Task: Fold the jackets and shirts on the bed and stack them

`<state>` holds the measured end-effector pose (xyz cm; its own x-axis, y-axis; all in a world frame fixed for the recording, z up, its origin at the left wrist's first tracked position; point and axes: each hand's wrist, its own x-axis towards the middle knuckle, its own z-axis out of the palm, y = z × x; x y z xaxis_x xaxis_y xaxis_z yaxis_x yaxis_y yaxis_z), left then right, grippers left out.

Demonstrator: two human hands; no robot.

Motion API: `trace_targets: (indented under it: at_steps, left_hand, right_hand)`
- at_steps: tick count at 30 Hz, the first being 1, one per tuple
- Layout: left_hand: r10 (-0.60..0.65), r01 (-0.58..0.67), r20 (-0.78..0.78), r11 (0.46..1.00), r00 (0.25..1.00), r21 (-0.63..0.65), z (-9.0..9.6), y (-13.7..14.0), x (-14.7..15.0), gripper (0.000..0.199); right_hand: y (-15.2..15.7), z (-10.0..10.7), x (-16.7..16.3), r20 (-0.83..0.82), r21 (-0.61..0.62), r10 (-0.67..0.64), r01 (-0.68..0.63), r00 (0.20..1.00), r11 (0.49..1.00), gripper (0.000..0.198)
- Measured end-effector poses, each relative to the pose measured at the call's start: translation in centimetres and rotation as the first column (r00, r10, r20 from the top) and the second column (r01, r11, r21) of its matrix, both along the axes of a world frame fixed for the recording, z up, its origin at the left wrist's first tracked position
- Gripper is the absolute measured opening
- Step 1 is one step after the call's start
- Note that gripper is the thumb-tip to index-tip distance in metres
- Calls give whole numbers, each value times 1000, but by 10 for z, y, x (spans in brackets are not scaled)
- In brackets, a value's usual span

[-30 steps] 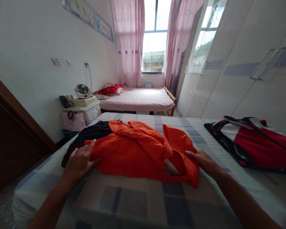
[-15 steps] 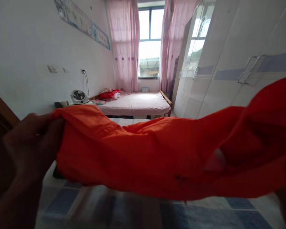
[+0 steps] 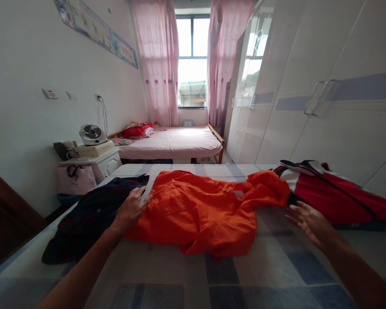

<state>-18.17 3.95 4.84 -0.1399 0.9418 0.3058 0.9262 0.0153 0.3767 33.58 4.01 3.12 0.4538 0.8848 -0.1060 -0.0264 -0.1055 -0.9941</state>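
Observation:
An orange garment (image 3: 196, 210) lies spread and wrinkled on the checked bedsheet in front of me, one narrow part reaching to the right. At its left edge, my left hand (image 3: 131, 210) rests with fingers stretched out, touching or nearly touching the cloth. My right hand (image 3: 309, 221) is open just beyond the garment's right end, fingers apart and nothing in them. Left of the orange cloth lies a dark plaid garment (image 3: 90, 219), partly behind my left hand. A red, white and black garment (image 3: 334, 193) lies beyond my right hand.
The blue-and-white checked bedsheet (image 3: 193, 279) spreads beneath the clothes. A small fan (image 3: 92, 134) stands on a white cabinet (image 3: 107, 161) to the left, with a pink bag (image 3: 77, 179) beside it. A second bed (image 3: 176, 143) is near the window. White wardrobes (image 3: 309, 77) line the right side.
The orange garment, held up stretched between my hands before, has come down onto the bed. My left hand has let go of it and moved right; my right hand now shows, open.

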Motion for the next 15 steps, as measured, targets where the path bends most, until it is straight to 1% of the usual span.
trace_targets:
  at_steps: [1, 3, 5, 7, 8, 10, 11, 13, 14, 15]
  left_hand:
    - [-6, 8, 28, 997, 1000, -76, -8, -8, -5, 56]
    - [12, 1, 72, 985, 997, -173, -17, -20, -12, 59]
    - [76, -38, 152, 970, 985, -242, -18, -25, -14, 62]
    - [142, -66, 246, 953, 959, -296, -15, -24, -8, 64]
    - [151, -60, 278, 948, 949, -312, -12, -23, -4, 63]
    - [124, 14, 395, 945, 910, -328, -1, -23, 8, 60]
    - [117, 57, 500, 946, 858, -320, 7, -26, 13, 60]
    - [94, 118, 712, 963, 696, -242, 27, -37, 19, 64]
    - [67, 127, 778, 974, 624, -186, 38, -46, 18, 68]
    - [34, 123, 806, 984, 590, -132, 47, -57, 13, 72]
  right_hand:
    - [-5, -6, -5, -38, -39, 44, -45, 998, 998, 30]
    - [-14, -13, -20, -123, -118, 150, -164, 981, 979, 30]
    - [-21, -16, -39, -201, -180, 269, -306, 942, 935, 31]
    - [-26, -17, -60, -231, -206, 390, -437, 891, 876, 32]
    - [-27, -17, -71, -233, -200, 456, -501, 859, 842, 32]
    - [-27, -15, -90, -232, -161, 557, -596, 798, 787, 33]
    - [-26, -12, -97, -233, -125, 584, -620, 777, 775, 33]
    - [-26, -3, -107, -222, -35, 595, -616, 773, 787, 32]
    - [-27, 4, -109, -200, 9, 592, -602, 781, 798, 33]
    - [-31, 11, -107, -167, 46, 601, -603, 782, 797, 34]
